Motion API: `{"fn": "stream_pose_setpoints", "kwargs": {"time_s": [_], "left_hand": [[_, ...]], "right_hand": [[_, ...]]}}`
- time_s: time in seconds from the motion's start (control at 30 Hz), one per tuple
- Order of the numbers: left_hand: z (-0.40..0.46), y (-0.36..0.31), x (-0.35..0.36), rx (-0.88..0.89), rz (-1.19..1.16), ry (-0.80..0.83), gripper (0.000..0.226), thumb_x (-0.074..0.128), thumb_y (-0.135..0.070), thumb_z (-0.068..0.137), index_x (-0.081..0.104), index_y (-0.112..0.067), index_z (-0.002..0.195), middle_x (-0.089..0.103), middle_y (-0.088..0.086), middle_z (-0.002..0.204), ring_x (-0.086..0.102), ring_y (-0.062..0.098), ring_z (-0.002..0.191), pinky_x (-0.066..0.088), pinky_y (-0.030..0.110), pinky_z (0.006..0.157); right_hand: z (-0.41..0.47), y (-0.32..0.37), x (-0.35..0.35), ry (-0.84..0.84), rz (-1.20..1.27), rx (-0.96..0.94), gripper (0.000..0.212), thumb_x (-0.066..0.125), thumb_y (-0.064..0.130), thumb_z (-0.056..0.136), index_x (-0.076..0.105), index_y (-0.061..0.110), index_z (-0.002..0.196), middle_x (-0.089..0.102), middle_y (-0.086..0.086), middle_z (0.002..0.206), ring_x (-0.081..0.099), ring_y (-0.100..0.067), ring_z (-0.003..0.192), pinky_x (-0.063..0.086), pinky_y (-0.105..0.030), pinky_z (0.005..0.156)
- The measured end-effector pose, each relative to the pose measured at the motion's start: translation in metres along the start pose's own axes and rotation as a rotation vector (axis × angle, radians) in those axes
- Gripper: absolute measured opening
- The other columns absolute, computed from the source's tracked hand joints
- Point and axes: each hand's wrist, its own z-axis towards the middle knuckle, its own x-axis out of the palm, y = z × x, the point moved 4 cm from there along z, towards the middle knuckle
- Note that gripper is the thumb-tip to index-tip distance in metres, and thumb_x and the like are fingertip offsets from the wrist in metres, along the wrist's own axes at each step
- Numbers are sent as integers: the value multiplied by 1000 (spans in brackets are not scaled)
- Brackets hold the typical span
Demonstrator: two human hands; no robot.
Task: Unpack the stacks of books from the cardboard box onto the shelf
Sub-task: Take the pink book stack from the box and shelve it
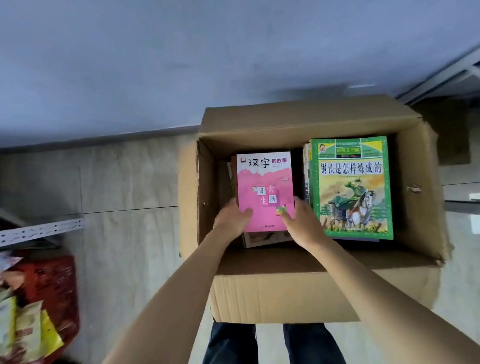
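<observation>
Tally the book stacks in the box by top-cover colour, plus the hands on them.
Pink-topped stack: 1
Green-topped stack: 1
Hands gripping the pink-topped stack: 2, left hand and right hand
Total: 2 stacks, 2 hands, in 1 cardboard box

Matt corrugated cardboard box (291, 294) holds glossy-covered paper books (353, 188) on smooth, polished floor tiles (132, 240).

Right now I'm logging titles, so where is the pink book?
In the head view, the pink book tops the left stack inside the cardboard box, beside the green book, gripped by the left hand and right hand.
</observation>
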Motion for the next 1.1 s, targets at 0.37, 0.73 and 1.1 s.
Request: {"fn": "stream_pose_setpoints", "kwargs": {"time_s": [0.37, 0.73, 1.1], "left_hand": [[70, 8, 40, -229, -643, -73, 80, 64, -49, 85, 24, -20, 148, 57, 8, 133, 65, 25, 109, 55, 43, 91], [64, 24, 48, -182, -975, 50, 80, 79, -47, 72, 33, -19, 131, 69, 6, 110, 73, 18, 88, 60, 35, 73], [46, 22, 21, -99, -1029, 92, 80, 83, -27, 70, 33, -14, 130, 68, 12, 101, 75, 16, 70, 57, 27, 53]], "right_hand": [[78, -21, 36, 28, 561, 251, 55, 47, 57, 91, 58, 16, 127, 66, -6, 122, 62, -19, 94, 42, -24, 71], [66, -31, 36, 82, 651, 440, 86, 49, 72, 79, 44, 14, 141, 50, -10, 143, 47, -30, 129, 34, -37, 98], [22, -18, 46, 111, 897, 458, 51, 70, 60, 72, 67, 22, 106, 73, -5, 105, 69, -25, 95, 54, -42, 88]]}}
